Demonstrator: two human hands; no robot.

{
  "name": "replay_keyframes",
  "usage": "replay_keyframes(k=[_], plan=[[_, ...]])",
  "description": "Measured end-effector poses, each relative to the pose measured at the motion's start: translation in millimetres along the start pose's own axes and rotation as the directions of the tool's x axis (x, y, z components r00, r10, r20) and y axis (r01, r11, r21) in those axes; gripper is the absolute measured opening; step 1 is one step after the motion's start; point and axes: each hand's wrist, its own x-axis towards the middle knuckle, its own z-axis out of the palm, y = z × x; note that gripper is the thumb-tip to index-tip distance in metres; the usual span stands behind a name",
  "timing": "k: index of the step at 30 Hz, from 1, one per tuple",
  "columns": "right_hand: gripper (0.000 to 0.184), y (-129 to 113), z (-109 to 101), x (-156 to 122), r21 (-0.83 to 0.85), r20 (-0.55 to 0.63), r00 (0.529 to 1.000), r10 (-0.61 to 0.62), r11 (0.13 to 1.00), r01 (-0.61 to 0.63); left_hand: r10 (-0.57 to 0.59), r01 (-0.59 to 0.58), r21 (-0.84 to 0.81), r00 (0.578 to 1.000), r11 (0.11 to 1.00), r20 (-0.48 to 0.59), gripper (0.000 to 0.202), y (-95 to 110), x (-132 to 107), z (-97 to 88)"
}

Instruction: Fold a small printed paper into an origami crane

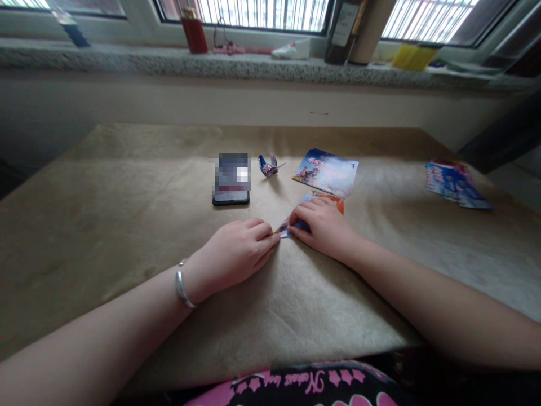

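Note:
A colourful printed sheet of paper, folded to a slanted edge with orange and blue areas showing, lies on the table in front of me. My left hand, with a silver bangle at the wrist, pinches its near left corner between closed fingers. Bent fingers of my right hand press on the middle of the paper and grip it, covering much of its surface. A small folded paper crane stands beyond my hands. To its right lies a stack of blue printed paper squares.
A phone with a blurred screen rests left of the crane. More printed papers lie at the far right of the tan-covered table. Behind it, a stone windowsill holds a red container, a yellow object and other items.

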Motion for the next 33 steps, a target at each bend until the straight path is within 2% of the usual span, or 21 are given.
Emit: replay_keyframes(k=[2, 5, 9, 16, 25, 33], plan=[[0.013, 3, 2, -1, 0.026, -0.028, 0.996, -0.089, 0.996, 0.089, -0.006, 0.006, 0.003, 1.0, 1.0, 0.007, 0.029, 0, -1, 0.4], [0.015, 9, 4, -1, 0.116, -0.059, 0.964, -0.259, 0.958, 0.264, -0.002, 0.002, -0.023, 1.0, 1.0, 0.013, 0.029, 0, -1, 0.8], [0.017, 14, 5, -1, 0.174, -0.082, 0.932, -0.352, 0.916, 0.361, 0.018, -0.017, -0.083, 1.0, 0.996, 0.006, 0.028, -2, -1, 1.6], [0.019, 13, 3, -4, 0.192, -0.085, 0.933, -0.348, 0.914, 0.358, 0.008, -0.004, -0.155, 1.0, 0.988, 0.024, 0.029, -7, -4, 3.4], [0.019, 12, 1, -9, 0.191, -0.084, 0.941, -0.329, 0.921, 0.339, 0.021, -0.012, -0.197, 0.999, 0.98, 0.045, 0.026, -13, -9, -5.9], [0.018, 12, 1, -10, 0.203, -0.047, 0.949, -0.313, 0.927, 0.315, 0.015, -0.009, -0.225, 1.0, 0.974, 0.024, 0.024, -18, -8, 0.4]])
